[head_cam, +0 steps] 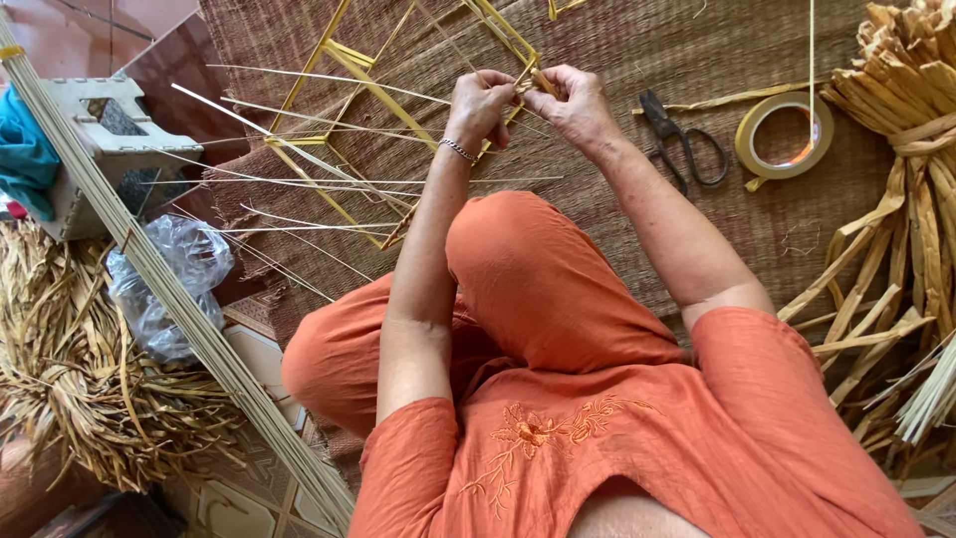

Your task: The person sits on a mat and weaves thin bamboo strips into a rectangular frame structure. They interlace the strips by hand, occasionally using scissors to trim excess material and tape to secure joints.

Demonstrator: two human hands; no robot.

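Just beyond her raised knee, the left hand [480,103] and right hand [570,100] pinch one corner of the yellow split-bamboo frame [370,90], best kept taut, black scissors [682,144] lying right of them.

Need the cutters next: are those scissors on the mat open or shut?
Shut: the scissors lie flat on the woven mat, blades together, beside the tape roll.

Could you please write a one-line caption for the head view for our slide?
Both hands, left hand and right hand, pinch a strip on a yellow frame over a woven mat.

Scissors [683,141], tape roll [785,135] crowd right; frame [339,120] left.
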